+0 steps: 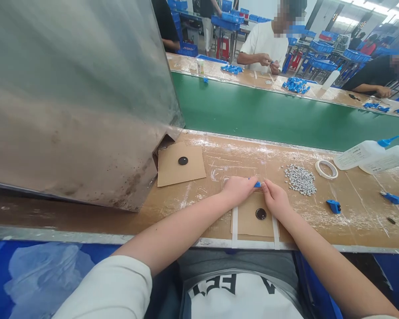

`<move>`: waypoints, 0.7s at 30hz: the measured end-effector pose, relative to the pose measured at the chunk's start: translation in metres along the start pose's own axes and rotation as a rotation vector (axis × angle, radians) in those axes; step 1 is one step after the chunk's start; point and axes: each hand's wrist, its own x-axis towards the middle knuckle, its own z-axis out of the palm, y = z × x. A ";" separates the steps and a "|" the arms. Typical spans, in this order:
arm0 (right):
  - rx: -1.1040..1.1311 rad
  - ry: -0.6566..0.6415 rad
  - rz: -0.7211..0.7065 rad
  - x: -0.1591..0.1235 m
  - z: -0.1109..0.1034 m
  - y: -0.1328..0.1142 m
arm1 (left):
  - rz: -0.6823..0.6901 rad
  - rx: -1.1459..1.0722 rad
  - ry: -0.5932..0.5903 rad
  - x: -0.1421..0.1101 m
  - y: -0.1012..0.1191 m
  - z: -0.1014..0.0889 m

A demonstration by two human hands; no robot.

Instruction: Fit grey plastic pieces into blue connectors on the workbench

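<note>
My left hand [238, 191] is closed on a small blue plastic part [257, 184], most of it hidden by the fingers. My right hand [275, 198] meets it from the right, fingertips pinched at the part's end; whatever lies between them is too small to make out. Just below the hands, a cardboard square [248, 221] is taped to the bench and carries a round black disc [260, 214]. To the right of my right hand lies a heap of small grey pieces [301, 179]. A similar blue part [334, 206] rests on the bench farther right.
A big metal panel [69, 97] blocks the left side. Beside it lies another cardboard piece [166, 170] with a black disc [183, 161]. At right are a tape roll [326, 169], white bottles [359, 154] and a blue-handled tool [391, 197]. Across the green belt [252, 106], a person [264, 46] handles something small.
</note>
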 end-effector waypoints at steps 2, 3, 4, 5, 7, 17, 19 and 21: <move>-0.021 -0.004 0.000 0.000 0.002 0.002 | -0.010 0.007 0.000 0.000 0.001 -0.001; -0.034 -0.005 0.000 0.001 0.003 0.003 | -0.010 0.008 0.001 -0.001 0.001 -0.001; -0.049 -0.007 0.000 0.001 0.003 0.003 | -0.013 0.008 0.001 -0.001 0.001 -0.002; -0.065 -0.012 -0.001 0.002 0.004 0.003 | -0.020 0.008 0.001 -0.002 0.001 -0.003; -0.098 -0.027 -0.002 0.003 0.004 0.001 | -0.036 0.010 0.008 -0.004 0.001 -0.005; 0.109 0.022 -0.028 0.004 -0.002 -0.002 | -0.092 -0.028 0.130 -0.011 -0.010 -0.019; 0.139 0.040 -0.024 0.006 -0.004 0.002 | -0.145 -0.036 0.125 -0.009 -0.013 -0.023; 0.163 0.040 -0.029 0.007 -0.006 0.004 | -0.178 -0.033 0.129 -0.008 -0.016 -0.025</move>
